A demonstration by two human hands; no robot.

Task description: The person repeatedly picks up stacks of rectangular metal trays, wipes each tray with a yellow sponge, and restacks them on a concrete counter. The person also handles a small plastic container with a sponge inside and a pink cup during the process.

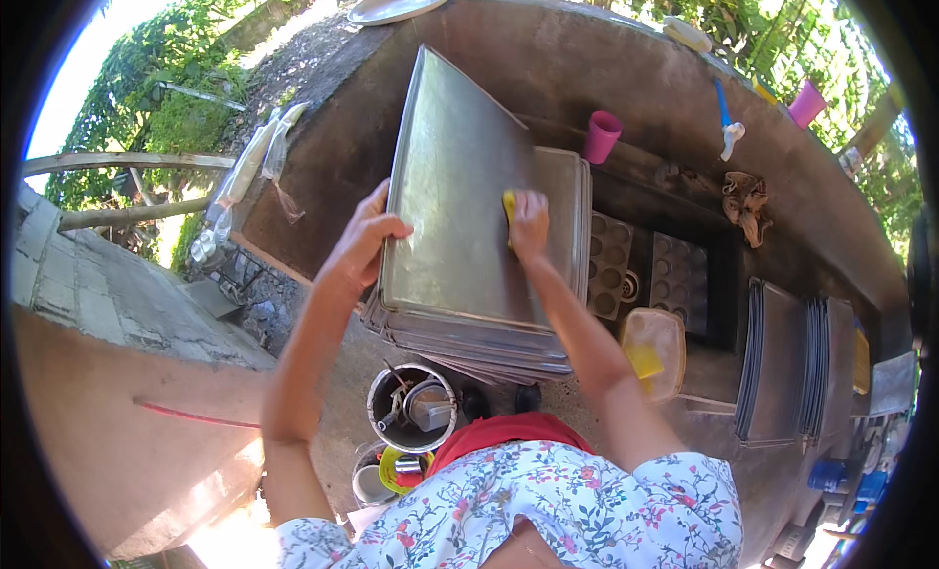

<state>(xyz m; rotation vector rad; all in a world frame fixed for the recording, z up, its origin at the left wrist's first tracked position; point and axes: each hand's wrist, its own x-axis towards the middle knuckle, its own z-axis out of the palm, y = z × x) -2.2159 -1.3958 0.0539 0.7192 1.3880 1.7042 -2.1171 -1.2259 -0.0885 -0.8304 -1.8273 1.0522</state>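
A metal baking tray (451, 180) is tilted up on a stack of similar baking trays (469, 343). My left hand (370, 232) grips its left edge, thumb over the rim. Against the tray's right part, my right hand (530, 224) presses a yellow sponge (508, 215); the hand hides part of it. Right of the stack, a sink basin holds muffin pans (609, 265) lying near the drain (629, 284). A plastic tub (664, 327) with a yellow piece (645, 361) in it stands by my right forearm.
A pink cup (603, 137) stands behind the stack; a brown rag (746, 202) hangs on the concrete wall. More trays (777, 364) lean upright at the right. On the floor sits a bucket of utensils (412, 408). A white plate (401, 2) rests on the wall's top.
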